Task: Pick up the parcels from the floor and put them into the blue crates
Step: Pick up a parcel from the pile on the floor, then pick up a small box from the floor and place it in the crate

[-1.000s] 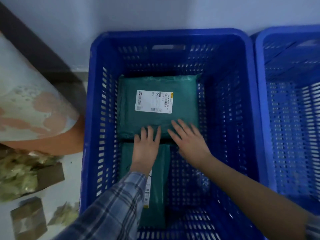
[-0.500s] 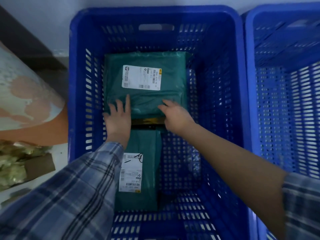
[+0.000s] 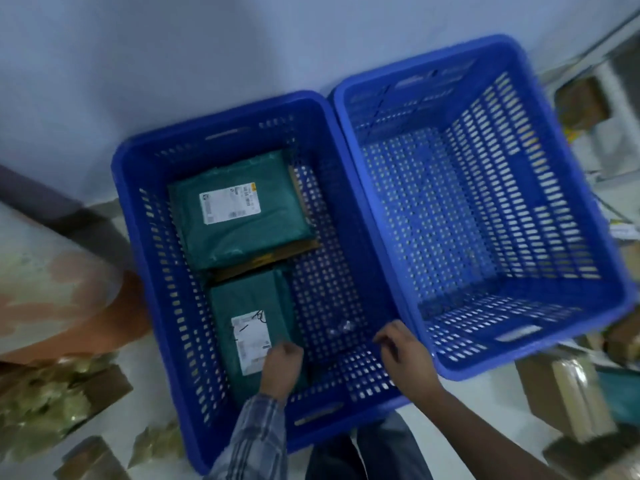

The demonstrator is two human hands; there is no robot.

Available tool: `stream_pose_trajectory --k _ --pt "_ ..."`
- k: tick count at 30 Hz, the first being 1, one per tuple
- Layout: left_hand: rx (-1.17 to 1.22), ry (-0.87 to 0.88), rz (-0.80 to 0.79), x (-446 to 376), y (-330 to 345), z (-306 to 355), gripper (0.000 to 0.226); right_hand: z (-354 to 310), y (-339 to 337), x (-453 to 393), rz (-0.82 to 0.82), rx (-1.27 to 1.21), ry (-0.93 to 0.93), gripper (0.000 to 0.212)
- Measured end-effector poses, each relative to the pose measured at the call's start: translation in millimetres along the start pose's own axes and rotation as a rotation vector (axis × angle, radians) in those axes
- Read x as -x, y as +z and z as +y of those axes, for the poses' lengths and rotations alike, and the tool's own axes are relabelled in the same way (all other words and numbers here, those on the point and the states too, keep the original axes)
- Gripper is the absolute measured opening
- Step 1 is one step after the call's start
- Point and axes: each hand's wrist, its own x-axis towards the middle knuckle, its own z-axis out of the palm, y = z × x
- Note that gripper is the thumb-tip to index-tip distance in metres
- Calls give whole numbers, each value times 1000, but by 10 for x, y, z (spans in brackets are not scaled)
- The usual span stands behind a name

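I see both hands, left hand point(image 3: 280, 367) and right hand point(image 3: 407, 355), loosely curled and holding nothing at six o'clock in the left crate point(image 3: 145, 209), over two green parcels point(image 3: 239, 209).

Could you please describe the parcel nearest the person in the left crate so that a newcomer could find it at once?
Of the two blue crates, take the left crate. The near parcel is the narrower green one at its near end, by the left hand; unlike the far parcel, its white label bears black pen marks.
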Motion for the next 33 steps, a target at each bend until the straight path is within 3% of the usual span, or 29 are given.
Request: stream_pose_trajectory --k 3,5,9,13,17,22,26,29,33 --pt "93 -153 -122 237 204 47 7 173 -354 191 203 -84 188 17" --pt "185 -196 -84 244 278 75 16 326 -577 289 349 -211 342 21" --pt "183 82 82 379 503 312 20 856 -847 608 510 -481 697 20" --pt "167 392 105 633 1006 663 18 1448 -883 1118 352 -423 821 8" --pt "7 646 64 852 1748 790 21 1991 -800 1741 202 -400 888 1" --pt "-265 825 69 1325 2678 490 13 2568 -705 2480 130 -621 1082 16" --pt "-513 633 -30 1456 3299 34 12 2896 -756 2976 130 -801 1182 18" --pt "-756 369 -47 1298 3650 -207 10 3127 -901 3219 138 -951 1245 13" --pt "-859 168 -75 1386 4155 -210 11 3483 -1165 3375 213 -1078 1252 13"
